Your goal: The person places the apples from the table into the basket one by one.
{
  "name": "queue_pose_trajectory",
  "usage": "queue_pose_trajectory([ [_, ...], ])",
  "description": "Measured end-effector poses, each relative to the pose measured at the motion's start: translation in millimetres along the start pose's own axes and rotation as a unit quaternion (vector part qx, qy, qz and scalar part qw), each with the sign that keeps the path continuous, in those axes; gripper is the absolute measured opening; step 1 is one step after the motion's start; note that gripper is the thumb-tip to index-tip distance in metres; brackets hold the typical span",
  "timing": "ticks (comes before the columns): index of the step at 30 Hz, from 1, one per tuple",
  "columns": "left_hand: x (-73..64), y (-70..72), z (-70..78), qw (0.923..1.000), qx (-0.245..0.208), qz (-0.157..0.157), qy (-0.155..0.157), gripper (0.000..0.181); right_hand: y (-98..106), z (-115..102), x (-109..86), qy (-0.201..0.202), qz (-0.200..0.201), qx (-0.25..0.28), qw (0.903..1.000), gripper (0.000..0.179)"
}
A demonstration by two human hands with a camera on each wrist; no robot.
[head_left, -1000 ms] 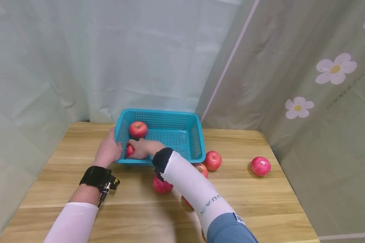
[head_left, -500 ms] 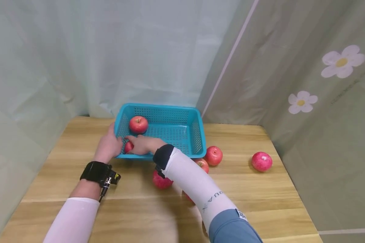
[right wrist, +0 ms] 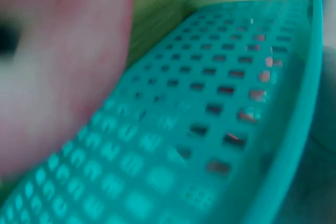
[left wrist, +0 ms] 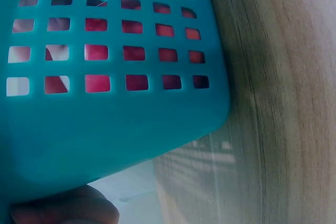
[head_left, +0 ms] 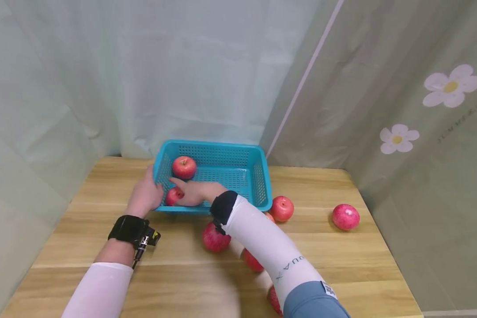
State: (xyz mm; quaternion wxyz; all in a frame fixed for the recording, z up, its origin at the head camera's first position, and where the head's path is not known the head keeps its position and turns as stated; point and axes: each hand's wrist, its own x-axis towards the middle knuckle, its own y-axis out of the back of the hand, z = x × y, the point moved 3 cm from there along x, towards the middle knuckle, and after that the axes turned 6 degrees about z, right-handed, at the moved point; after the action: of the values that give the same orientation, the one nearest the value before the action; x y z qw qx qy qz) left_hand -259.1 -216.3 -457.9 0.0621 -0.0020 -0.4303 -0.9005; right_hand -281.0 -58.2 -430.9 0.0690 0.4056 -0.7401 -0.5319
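Note:
A blue plastic basket (head_left: pixel 238 207) with pierced walls stands at the back of the wooden table. My left hand (head_left: pixel 146 194) grips its left end at the rim; in the left wrist view a fingertip (left wrist: pixel 65 208) lies against the basket's edge. Inside, one red apple (head_left: pixel 184 167) sits toward the back left. A second apple (head_left: pixel 173 195) lies at the front left, partly covered by my right hand (head_left: pixel 194 193). That hand reaches over the front rim with its index finger extended above the apple. The right wrist view shows the basket wall (right wrist: pixel 173 108), without the right hand's fingers.
Below the front wall lies an apple (head_left: pixel 216 238). Another apple (head_left: pixel 282 208) sits by the basket's right corner, and one (head_left: pixel 345 217) stands apart on the right. More apples (head_left: pixel 252 260) are half hidden by the right forearm. A curtain (head_left: pixel 206 75) hangs behind the table (head_left: pixel 175 274).
The right hand's fingers have loosened from the front-left apple and drawn slightly right, so more of it shows. My left hand keeps its hold on the basket. The head view has shifted slightly.

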Motion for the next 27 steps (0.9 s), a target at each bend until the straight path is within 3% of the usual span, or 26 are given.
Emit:
queue_pose_trajectory([
  [5,1.7,2.9,1.7,1.0,-0.008,0.004,-0.003,0.07,9.7,10.5,-9.1,-0.013,-0.018,0.015,0.9996,0.088],
  [16,2.7,-2.5,-1.3,0.9998,-0.005,-0.02,0.008,0.07,17.3,45.7,-35.2,-0.047,-0.007,0.042,0.998,0.096],
  [23,9.8,-7.8,1.3,0.9998,0.007,-0.02,-0.005,0.07,23.1,76.5,-59.3,-0.035,0.044,0.016,0.9983,0.096],
  [27,11.8,-8.9,3.7,0.9996,0.001,-0.028,-0.002,0.069,25.5,90.2,-74.2,-0.013,0.069,0.032,0.997,0.092],
])
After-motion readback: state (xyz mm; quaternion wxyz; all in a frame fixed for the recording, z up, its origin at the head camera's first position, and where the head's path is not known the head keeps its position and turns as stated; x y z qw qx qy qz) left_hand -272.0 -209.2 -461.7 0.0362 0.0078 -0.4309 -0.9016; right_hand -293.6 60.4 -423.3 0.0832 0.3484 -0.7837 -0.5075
